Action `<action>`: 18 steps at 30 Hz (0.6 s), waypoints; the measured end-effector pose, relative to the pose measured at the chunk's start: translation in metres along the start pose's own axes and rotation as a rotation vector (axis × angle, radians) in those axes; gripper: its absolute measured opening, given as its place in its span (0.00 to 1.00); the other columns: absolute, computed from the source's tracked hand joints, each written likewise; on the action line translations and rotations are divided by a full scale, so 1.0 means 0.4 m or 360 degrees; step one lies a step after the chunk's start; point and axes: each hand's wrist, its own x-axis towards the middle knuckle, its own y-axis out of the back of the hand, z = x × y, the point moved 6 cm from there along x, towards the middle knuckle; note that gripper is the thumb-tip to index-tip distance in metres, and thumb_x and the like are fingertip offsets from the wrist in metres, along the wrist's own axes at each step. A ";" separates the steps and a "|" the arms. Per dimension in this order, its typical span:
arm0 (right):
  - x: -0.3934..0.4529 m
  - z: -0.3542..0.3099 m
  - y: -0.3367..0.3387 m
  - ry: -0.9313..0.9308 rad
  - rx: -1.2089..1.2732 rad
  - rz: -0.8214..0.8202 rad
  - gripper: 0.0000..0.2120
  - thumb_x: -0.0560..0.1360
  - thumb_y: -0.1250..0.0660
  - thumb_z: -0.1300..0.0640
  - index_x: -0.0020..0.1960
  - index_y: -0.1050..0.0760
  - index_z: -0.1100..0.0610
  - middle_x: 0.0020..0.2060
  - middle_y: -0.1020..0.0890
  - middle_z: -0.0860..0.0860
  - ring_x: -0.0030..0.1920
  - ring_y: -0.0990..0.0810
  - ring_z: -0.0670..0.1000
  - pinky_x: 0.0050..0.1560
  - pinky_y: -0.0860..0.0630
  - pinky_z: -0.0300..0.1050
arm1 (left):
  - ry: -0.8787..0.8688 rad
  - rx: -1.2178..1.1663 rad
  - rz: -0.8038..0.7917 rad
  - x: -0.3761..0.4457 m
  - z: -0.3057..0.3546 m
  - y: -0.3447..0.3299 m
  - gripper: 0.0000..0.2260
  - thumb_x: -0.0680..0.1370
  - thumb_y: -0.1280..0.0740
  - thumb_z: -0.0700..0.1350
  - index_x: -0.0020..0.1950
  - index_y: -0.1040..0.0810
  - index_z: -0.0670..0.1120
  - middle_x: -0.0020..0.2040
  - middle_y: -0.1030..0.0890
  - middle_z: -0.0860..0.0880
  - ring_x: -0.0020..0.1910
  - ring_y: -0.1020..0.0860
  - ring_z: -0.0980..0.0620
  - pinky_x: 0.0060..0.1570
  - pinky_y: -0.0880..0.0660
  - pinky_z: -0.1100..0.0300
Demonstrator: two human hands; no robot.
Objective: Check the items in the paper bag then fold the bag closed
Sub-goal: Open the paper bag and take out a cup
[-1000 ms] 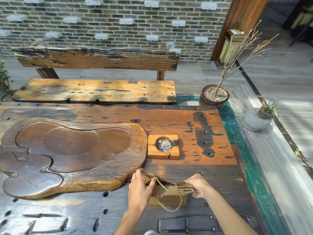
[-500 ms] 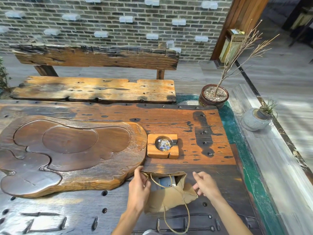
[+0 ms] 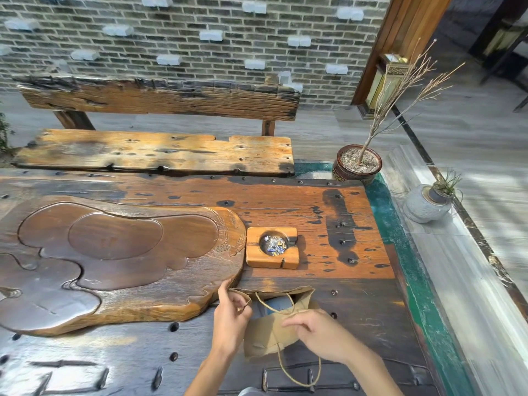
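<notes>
Table (image 3: pixel 314 201) of weathered wood by brick wall (image 3: pixel 200 58); left fingers (image 3: pixel 228 295) pinching paper bag (image 3: pixel 265 335), right fingers (image 3: pixel 294 321) unclear.

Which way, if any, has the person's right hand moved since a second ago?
Yes. The right hand has moved leftward over the paper bag, away from the table's right edge and closer below the wooden ashtray.

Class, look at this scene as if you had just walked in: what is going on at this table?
A person is holding a brown paper bag open on a dark wooden table. The left hand pinches the bag's left rim, and the right hand rests on its near edge by the twine handles. Something pale blue shows inside, so the checking step is underway; the bag is not yet folded.
</notes>
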 end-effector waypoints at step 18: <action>0.205 -0.017 0.001 -0.0241 -0.0837 0.0078 0.42 0.73 0.42 0.74 0.78 0.47 0.40 0.67 0.25 0.59 0.67 0.26 0.61 0.64 0.30 0.57 | 0.0002 -0.0025 0.0099 0.007 -0.007 0.045 0.28 0.71 0.35 0.29 0.68 0.30 0.49 0.54 0.21 0.55 0.44 0.24 0.73 0.44 0.26 0.69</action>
